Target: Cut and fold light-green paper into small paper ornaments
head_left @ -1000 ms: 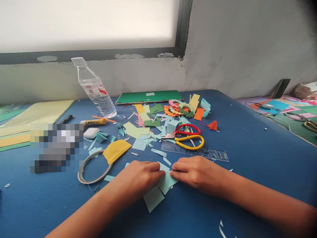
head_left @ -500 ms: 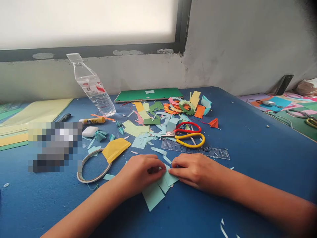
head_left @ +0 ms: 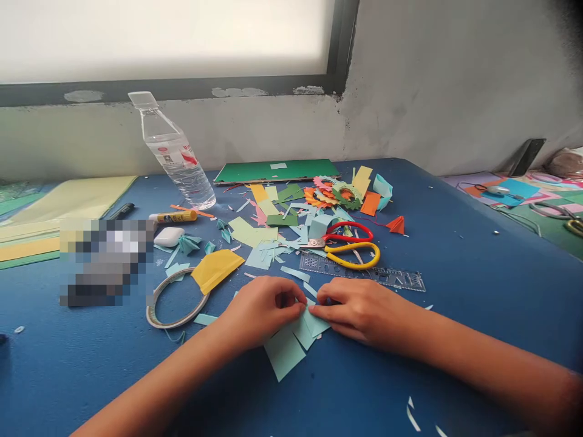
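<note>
Pale blue-green paper pieces [head_left: 285, 355] lie overlapping on the blue table in front of me. At their top edge, my left hand [head_left: 264, 312] pinches a piece of paper between thumb and forefinger. My right hand [head_left: 359, 309] is closed too, its thumb and curled fingers holding the same paper from the right. The fingertips of both hands almost meet, and what exactly is between them is partly hidden. Just beyond the hands are narrow paper strips [head_left: 296, 274], a clear plastic stencil ruler [head_left: 392, 278] and scissors [head_left: 350, 246] with one red and one yellow handle.
Coloured paper scraps [head_left: 259, 227] are scattered mid-table. To the left are a tape ring [head_left: 157, 315] under a yellow paper piece [head_left: 218, 270], a glue stick [head_left: 177, 216], a white case [head_left: 169, 237] and a leaning water bottle [head_left: 182, 164]. A green board [head_left: 273, 173] lies by the wall.
The view has shifted slightly, so everything sits a little further right and higher. My left fingers have bent a little at the paper; the right hand stays nearly the same.
</note>
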Demonstrator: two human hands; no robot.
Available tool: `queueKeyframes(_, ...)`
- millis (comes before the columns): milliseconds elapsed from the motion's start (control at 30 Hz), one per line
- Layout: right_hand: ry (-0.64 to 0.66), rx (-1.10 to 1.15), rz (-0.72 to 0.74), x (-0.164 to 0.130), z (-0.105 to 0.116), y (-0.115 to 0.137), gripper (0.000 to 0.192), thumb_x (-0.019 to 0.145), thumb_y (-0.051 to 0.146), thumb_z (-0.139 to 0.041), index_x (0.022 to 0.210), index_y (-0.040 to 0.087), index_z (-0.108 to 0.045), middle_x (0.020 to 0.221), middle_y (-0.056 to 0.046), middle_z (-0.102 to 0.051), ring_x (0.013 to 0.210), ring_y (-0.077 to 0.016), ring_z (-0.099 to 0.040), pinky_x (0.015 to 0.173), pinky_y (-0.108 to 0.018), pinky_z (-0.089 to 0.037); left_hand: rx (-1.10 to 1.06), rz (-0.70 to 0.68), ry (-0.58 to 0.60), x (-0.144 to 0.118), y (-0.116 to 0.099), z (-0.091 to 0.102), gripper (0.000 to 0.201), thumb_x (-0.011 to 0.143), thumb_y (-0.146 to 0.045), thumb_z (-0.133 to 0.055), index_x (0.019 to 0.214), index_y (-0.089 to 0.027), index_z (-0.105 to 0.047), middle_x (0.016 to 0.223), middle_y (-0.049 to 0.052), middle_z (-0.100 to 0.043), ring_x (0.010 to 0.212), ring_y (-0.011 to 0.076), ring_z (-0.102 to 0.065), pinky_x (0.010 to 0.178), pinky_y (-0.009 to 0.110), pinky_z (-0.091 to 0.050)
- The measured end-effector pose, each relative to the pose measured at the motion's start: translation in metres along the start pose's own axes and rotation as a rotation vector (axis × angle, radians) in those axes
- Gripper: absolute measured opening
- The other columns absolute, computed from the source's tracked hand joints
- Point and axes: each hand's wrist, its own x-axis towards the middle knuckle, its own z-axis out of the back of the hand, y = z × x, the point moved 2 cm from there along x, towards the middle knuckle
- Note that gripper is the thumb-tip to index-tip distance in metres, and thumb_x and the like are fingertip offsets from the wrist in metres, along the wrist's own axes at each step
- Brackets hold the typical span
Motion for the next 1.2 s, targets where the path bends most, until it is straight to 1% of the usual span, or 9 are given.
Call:
queueKeyframes(167,0.004,-0.007,-0.005,0.001,-0.001,0.001,0.023,0.091,0.017,-0.047,0.108,0.017,-0.064,0.097,-0.009,-0.063,0.081,-0.0185,-0.058,0.069,-0.029,-0.046,-0.068,-0.004,-0.017,0.001,0.001,0.001,0.024,0.082,-0.032,-0.051,0.085,-0.017,-0.069,0.058,-0.003,-0.054,0.054,0.0116,-0.047,0.048,0.020,-0.035)
queueKeyframes(267,-0.014,-0.020,-0.007,0.001,-0.002,0.002,0.024,0.092,0.017,-0.045,0.106,0.015,-0.064,0.094,-0.009,-0.063,0.078,-0.0187,-0.057,0.067,-0.029,-0.046,-0.073,0.013,-0.037,0.002,0.001,-0.001,0.022,0.079,-0.034,-0.056,0.083,-0.017,-0.069,0.057,-0.004,-0.053,0.054,0.0117,-0.046,0.047,0.020,-0.034)
queueKeyframes(400,-0.028,-0.025,-0.006,0.001,-0.003,0.004,0.024,0.091,0.016,-0.045,0.104,0.014,-0.065,0.092,-0.009,-0.063,0.075,-0.0176,-0.057,0.066,-0.028,-0.046,-0.055,0.036,-0.054,0.002,0.000,-0.004,0.016,0.076,-0.030,-0.058,0.079,-0.018,-0.068,0.055,-0.004,-0.052,0.054,0.0121,-0.046,0.046,0.020,-0.032)
queueKeyframes(600,-0.012,-0.024,-0.047,0.002,0.000,0.006,0.023,0.089,0.016,-0.048,0.101,0.016,-0.067,0.090,-0.009,-0.063,0.074,-0.0179,-0.057,0.065,-0.029,-0.046,-0.040,0.021,-0.041,0.003,0.002,-0.004,0.016,0.075,-0.026,-0.056,0.081,-0.018,-0.068,0.057,-0.004,-0.055,0.054,0.0124,-0.050,0.046,0.020,-0.034)
queueKeyframes(767,-0.006,-0.005,-0.063,0.001,0.001,0.005,0.022,0.088,0.016,-0.050,0.101,0.017,-0.068,0.091,-0.009,-0.063,0.075,-0.0176,-0.057,0.065,-0.028,-0.045,-0.004,-0.058,-0.034,0.000,0.002,0.000,0.018,0.079,-0.021,-0.053,0.085,-0.017,-0.069,0.057,-0.004,-0.054,0.053,0.0107,-0.049,0.048,0.020,-0.036)
queueKeyframes(967,-0.012,-0.001,-0.041,0.000,0.000,0.003,0.022,0.091,0.018,-0.047,0.101,0.017,-0.067,0.091,-0.008,-0.063,0.076,-0.0172,-0.057,0.065,-0.027,-0.045,0.129,-0.193,-0.038,-0.007,-0.002,0.000,0.016,0.079,-0.019,-0.057,0.079,-0.022,-0.073,0.071,-0.001,-0.061,0.060,0.0113,-0.055,0.053,0.020,-0.038)
queueKeyframes(1200,-0.011,-0.020,-0.002,0.000,0.000,0.002,0.024,0.093,0.019,-0.045,0.103,0.015,-0.066,0.092,-0.009,-0.063,0.076,-0.0184,-0.057,0.066,-0.028,-0.046,0.281,-0.297,-0.073,-0.011,0.002,-0.004,0.020,0.085,-0.018,-0.053,0.086,-0.024,-0.073,0.076,0.000,-0.064,0.064,0.0123,-0.059,0.057,0.022,-0.039)
